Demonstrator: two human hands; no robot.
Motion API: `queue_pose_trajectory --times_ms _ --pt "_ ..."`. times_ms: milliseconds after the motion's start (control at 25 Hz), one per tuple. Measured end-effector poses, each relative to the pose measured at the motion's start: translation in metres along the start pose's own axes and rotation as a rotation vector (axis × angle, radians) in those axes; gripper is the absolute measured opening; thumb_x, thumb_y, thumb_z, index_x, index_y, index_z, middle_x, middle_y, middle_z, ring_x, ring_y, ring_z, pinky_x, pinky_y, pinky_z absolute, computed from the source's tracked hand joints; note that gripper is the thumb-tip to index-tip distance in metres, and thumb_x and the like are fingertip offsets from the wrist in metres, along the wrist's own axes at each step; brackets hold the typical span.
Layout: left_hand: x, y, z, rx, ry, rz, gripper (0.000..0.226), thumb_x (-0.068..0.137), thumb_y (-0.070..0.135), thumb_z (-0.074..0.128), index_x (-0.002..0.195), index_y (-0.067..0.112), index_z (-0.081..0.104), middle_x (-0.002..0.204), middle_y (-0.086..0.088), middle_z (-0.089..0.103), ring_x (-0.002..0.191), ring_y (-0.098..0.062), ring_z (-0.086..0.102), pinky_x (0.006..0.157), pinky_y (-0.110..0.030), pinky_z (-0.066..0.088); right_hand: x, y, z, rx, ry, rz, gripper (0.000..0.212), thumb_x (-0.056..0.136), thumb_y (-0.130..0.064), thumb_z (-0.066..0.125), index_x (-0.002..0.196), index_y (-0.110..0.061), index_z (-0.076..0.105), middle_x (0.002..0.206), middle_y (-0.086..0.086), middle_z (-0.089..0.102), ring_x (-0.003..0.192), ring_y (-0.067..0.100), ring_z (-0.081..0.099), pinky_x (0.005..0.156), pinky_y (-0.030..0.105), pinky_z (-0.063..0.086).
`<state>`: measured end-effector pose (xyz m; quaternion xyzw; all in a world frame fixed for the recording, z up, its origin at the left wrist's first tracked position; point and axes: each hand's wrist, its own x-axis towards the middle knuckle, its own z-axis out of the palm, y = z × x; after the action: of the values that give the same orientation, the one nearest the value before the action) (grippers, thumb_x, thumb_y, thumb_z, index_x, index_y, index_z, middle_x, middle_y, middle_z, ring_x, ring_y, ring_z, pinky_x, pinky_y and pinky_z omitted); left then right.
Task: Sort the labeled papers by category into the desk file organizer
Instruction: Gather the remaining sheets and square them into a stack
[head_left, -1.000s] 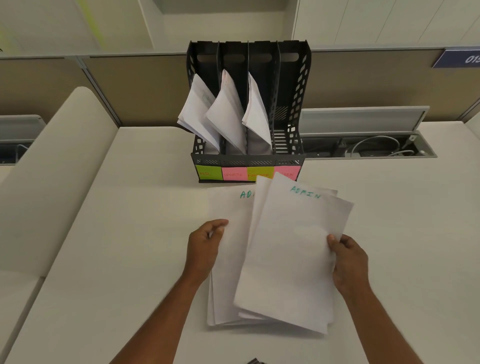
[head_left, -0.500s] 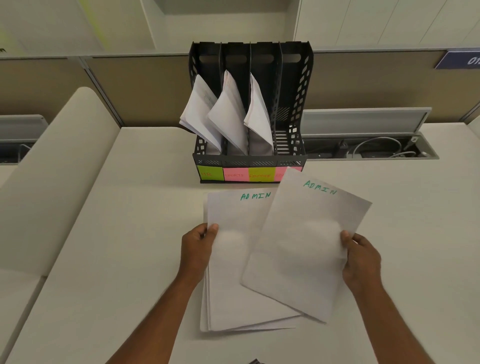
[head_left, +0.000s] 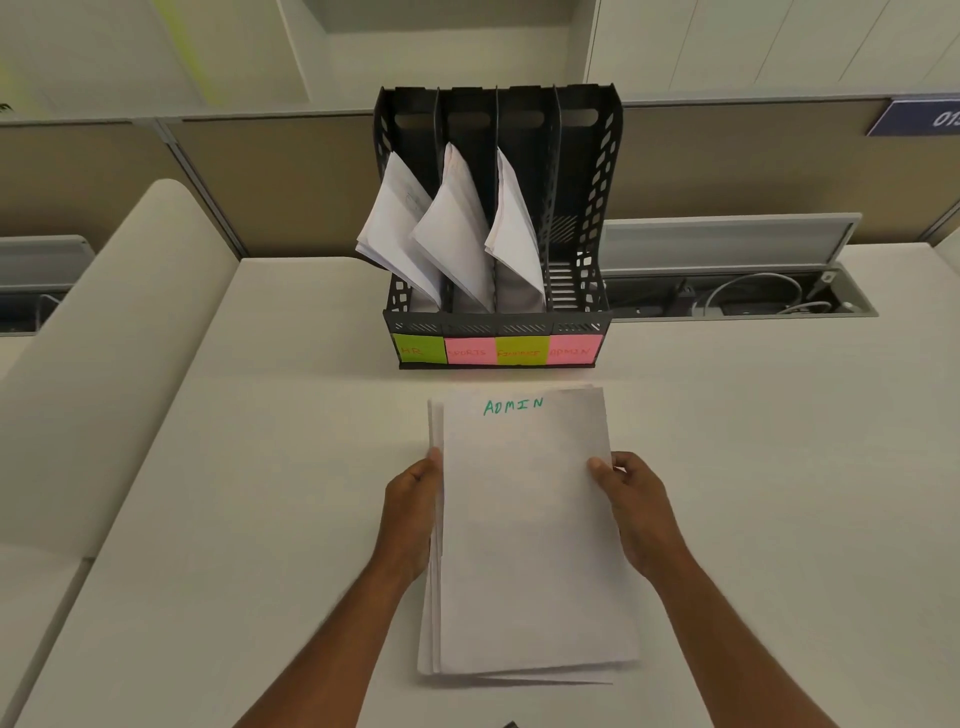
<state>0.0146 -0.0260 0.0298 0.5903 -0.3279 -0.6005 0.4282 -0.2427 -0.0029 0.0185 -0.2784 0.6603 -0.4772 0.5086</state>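
Note:
A stack of white papers (head_left: 527, 535), its top sheet marked ADMIN in green, lies squared up on the desk in front of me. My left hand (head_left: 413, 512) grips its left edge and my right hand (head_left: 631, 506) grips its right edge. Behind the stack stands a black file organizer (head_left: 597, 171) with several slots. Sticky labels on its front read HR (head_left: 418, 351), SPORTS (head_left: 470, 352), FINANCE (head_left: 521, 352) and ADMIN (head_left: 574, 351). The three left slots hold folded papers (head_left: 457, 228); the ADMIN slot at the right holds none.
An open cable tray (head_left: 743, 296) with wires is sunk into the desk right of the organizer. A tan partition wall (head_left: 260, 182) runs behind the desk. A rounded cream divider (head_left: 104, 322) borders the desk on the left.
The ADMIN sheet in my right hand has swung left and come down on the stack. Both hands have closed in on the stack's sides and the sheets now lie aligned.

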Motion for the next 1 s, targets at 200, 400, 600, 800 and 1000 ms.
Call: queue_pose_trajectory --times_ms 200,400,600,800,1000 --pt "-0.009 0.007 0.009 0.179 -0.062 0.180 0.078 0.096 0.017 0.065 0.157 0.036 0.020 0.151 0.014 0.043 0.132 -0.006 0.050 0.110 -0.029 0.041 -0.010 -0.017 0.004 -0.062 0.061 -0.160 0.039 0.092 -0.021 0.071 0.124 -0.033 0.052 0.092 -0.010 0.079 0.078 0.006 0.073 0.063 0.020 0.054" --pt "-0.027 0.055 0.025 0.228 0.057 0.561 0.023 0.097 0.015 0.056 0.111 0.029 0.068 0.100 0.023 0.074 0.097 -0.006 0.071 0.077 -0.014 0.053 -0.029 -0.068 0.015 0.064 0.045 -0.452 0.015 0.093 -0.013 0.070 0.101 -0.024 0.077 0.089 -0.006 0.079 0.080 0.009 0.072 0.070 0.020 0.055" --pt "-0.046 0.084 0.037 0.125 0.080 0.824 0.036 0.100 0.025 0.051 0.133 0.039 0.053 0.125 0.030 0.063 0.121 -0.003 0.060 0.097 -0.017 0.049 -0.050 -0.094 0.025 0.102 0.074 -0.652 0.015 0.090 -0.022 0.071 0.094 -0.035 0.077 0.085 -0.018 0.076 0.078 -0.002 0.067 0.072 0.012 0.052" --pt "-0.030 0.053 0.030 0.149 0.088 0.567 0.049 0.090 0.026 0.070 0.134 0.035 0.051 0.124 0.015 0.065 0.116 -0.009 0.063 0.091 -0.020 0.054 -0.046 -0.075 0.032 -0.005 -0.036 -0.527 0.027 0.085 -0.025 0.071 0.111 -0.030 0.072 0.100 -0.012 0.076 0.093 0.010 0.070 0.077 0.026 0.057" --pt "-0.012 0.021 0.017 0.188 0.146 0.503 0.057 0.076 0.019 0.078 0.128 0.019 0.055 0.110 0.016 0.068 0.103 -0.004 0.066 0.075 -0.010 0.053 -0.034 -0.061 0.034 -0.115 -0.106 -0.446 0.036 0.081 -0.033 0.076 0.116 -0.037 0.070 0.104 -0.013 0.076 0.097 0.005 0.070 0.078 0.019 0.058"
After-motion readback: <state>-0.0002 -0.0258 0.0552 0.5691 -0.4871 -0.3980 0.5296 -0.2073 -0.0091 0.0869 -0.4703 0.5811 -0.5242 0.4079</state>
